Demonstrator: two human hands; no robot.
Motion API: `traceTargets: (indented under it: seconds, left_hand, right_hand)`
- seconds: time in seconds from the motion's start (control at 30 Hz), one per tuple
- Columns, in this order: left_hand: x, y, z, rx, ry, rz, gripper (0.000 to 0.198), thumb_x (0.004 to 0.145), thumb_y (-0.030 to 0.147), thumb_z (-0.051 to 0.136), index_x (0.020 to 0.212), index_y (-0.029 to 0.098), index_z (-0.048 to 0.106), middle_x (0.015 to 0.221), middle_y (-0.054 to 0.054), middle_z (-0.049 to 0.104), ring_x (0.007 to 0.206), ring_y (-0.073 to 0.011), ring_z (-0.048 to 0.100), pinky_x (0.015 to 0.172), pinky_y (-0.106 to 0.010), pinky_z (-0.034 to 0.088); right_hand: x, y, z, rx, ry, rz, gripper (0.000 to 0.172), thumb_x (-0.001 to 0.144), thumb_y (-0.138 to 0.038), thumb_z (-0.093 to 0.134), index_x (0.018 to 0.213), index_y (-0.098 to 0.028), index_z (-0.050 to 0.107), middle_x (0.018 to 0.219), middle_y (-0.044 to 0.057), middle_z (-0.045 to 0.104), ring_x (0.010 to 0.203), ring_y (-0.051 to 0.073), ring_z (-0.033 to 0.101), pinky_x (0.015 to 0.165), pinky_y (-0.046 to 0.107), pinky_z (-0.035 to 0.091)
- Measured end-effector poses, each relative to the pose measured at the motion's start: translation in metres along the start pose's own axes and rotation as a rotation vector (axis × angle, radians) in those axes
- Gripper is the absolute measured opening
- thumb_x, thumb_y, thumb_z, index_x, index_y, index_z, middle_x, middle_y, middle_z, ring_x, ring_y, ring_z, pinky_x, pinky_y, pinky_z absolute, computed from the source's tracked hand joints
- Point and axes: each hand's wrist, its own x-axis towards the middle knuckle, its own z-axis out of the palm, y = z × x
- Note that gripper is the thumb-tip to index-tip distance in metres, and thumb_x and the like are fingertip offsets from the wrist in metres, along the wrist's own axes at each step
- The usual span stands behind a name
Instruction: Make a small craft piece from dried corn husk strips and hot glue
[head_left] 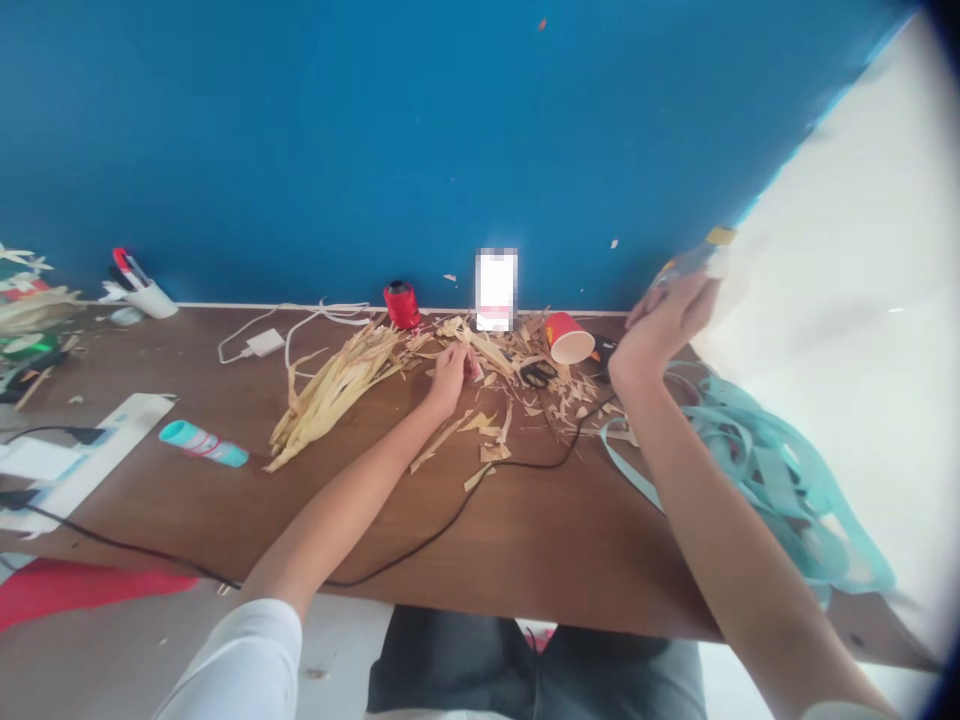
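Hands closed, left hand (448, 378) pinching husk strip (474, 362), right hand (666, 328) gripping blurred bottle (694, 260), perhaps

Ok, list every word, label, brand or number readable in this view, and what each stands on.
No text here can be read.
Teal and white tube: pink markings, too small and blurred to read.
Red paper cup: yellow print, too blurred to read.
Pixelated white rectangle: blurred out, nothing readable.
Translucent object in the right hand: yellow end, no readable marks.
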Motion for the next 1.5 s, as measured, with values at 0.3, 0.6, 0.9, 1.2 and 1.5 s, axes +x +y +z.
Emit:
traceTargets:
  seconds: [0.3,0.6,0.9,1.2,1.5]
  left_hand:
    - [-0.004,0.003,0.003,0.093,-0.093,0.026,0.03,0.085,0.043,0.055,0.075,0.015,0.055,0.061,0.002,0.053,0.053,-0.0083,0.05,0.053,-0.021,0.039]
    - [-0.006,0.01,0.003,0.199,-0.147,0.048,0.03,0.079,0.042,0.063,0.079,0.013,0.063,0.067,-0.002,0.064,0.056,-0.0098,0.055,0.055,-0.022,0.042]
    - [-0.004,0.002,-0.001,0.2,-0.232,0.058,0.025,0.077,0.036,0.066,0.088,0.013,0.064,0.073,-0.003,0.067,0.061,-0.0118,0.061,0.061,-0.025,0.047]
    - [-0.007,0.007,0.004,0.213,-0.244,0.049,0.028,0.079,0.04,0.064,0.085,0.013,0.061,0.075,-0.003,0.066,0.062,-0.0116,0.06,0.063,-0.025,0.047]
    - [-0.006,0.006,0.002,0.214,-0.254,0.025,0.031,0.084,0.044,0.057,0.088,0.014,0.06,0.076,-0.003,0.065,0.062,-0.0105,0.057,0.059,-0.022,0.042]
  right_hand:
    - [-0.05,-0.01,0.049,0.057,-0.689,0.257,0.044,0.066,-0.025,0.072,0.107,-0.02,0.058,0.094,0.008,0.064,0.07,0.018,0.061,0.06,0.032,0.05]
    - [-0.068,-0.024,0.062,0.212,-0.781,0.357,0.019,0.081,-0.032,0.056,0.09,-0.019,0.067,0.09,0.005,0.068,0.076,0.018,0.062,0.066,0.031,0.048]
    - [-0.079,-0.026,0.069,0.141,-0.685,0.296,0.023,0.074,-0.033,0.062,0.088,-0.015,0.067,0.092,0.008,0.069,0.084,0.02,0.062,0.079,0.033,0.047]
    - [-0.083,-0.023,0.072,0.244,-0.588,0.371,0.024,0.069,-0.036,0.064,0.083,-0.017,0.062,0.082,0.004,0.065,0.074,0.017,0.058,0.071,0.031,0.047]
    - [-0.076,-0.023,0.069,0.498,-0.501,0.591,0.032,0.065,-0.045,0.07,0.081,-0.022,0.053,0.083,0.001,0.064,0.077,0.014,0.059,0.059,0.023,0.044]
